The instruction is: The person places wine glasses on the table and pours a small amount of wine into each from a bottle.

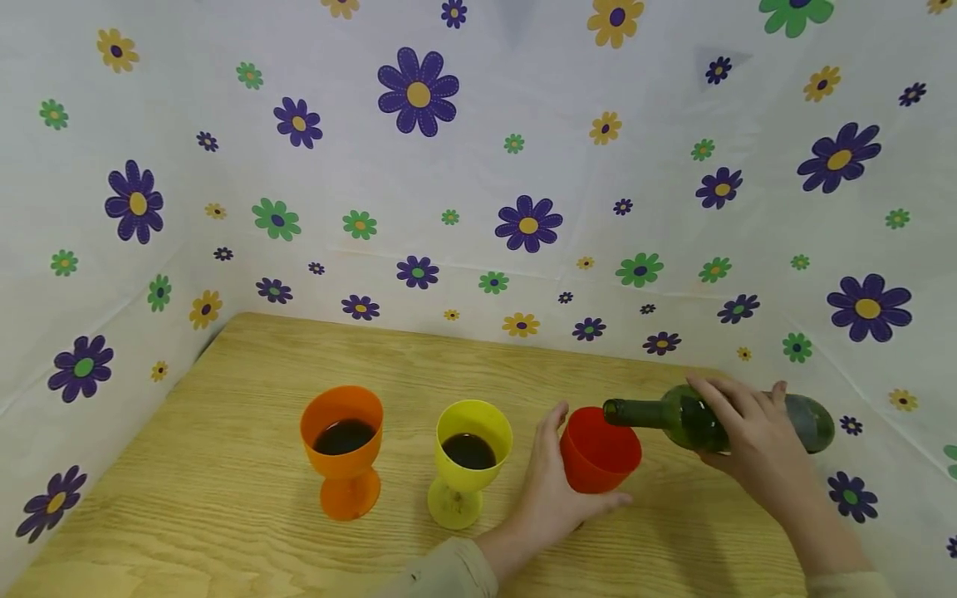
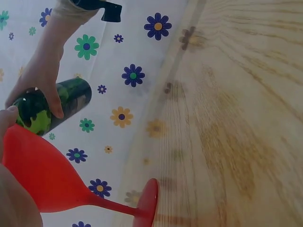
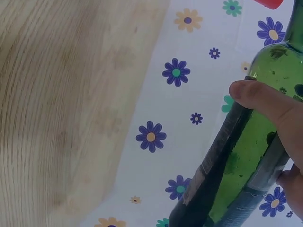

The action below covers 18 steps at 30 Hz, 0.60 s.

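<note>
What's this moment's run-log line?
left hand: holds red goblet | right hand: grips tilted green bottle, mouth at red goblet | orange goblet, yellow goblet: dark liquid

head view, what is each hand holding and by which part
Right hand: the green bottle, around its body. Left hand: the red goblet, by its bowl.

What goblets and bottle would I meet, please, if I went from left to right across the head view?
Orange goblet, yellow goblet, red goblet, green bottle.
</note>
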Motion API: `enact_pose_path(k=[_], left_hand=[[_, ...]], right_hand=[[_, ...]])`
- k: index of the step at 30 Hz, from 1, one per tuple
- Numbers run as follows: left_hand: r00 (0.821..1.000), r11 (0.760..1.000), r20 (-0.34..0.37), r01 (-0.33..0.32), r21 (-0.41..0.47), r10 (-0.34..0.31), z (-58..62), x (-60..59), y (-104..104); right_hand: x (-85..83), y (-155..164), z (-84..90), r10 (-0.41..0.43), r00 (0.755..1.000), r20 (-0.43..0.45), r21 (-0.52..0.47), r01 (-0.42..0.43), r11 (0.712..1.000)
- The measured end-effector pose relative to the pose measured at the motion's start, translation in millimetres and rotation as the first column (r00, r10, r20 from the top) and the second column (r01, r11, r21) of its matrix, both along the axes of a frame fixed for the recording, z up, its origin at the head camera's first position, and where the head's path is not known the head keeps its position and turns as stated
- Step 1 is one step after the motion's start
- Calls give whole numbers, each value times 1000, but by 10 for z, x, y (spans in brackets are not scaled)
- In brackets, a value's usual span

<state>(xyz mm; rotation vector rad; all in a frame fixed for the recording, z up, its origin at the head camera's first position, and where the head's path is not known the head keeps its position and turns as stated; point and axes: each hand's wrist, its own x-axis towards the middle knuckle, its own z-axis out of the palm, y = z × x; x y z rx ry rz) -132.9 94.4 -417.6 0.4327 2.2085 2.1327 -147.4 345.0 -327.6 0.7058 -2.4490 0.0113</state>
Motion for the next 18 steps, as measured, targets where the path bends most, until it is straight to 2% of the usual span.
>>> enact_pose_path(k=[5,11,18], left_hand=[[1000,999,8,8,40,-8,-41,-53,11],[998,998,4,56,23,-57,-37,-81,-4],[998,998,19,54,20,-54,-21,-85,4]], right_hand=[[26,73,42,8,999,-41,72,-5,997],[61,130,93,6,997,-78,139,5,990],[58,151,164,20,995,-98,174,-2,985]])
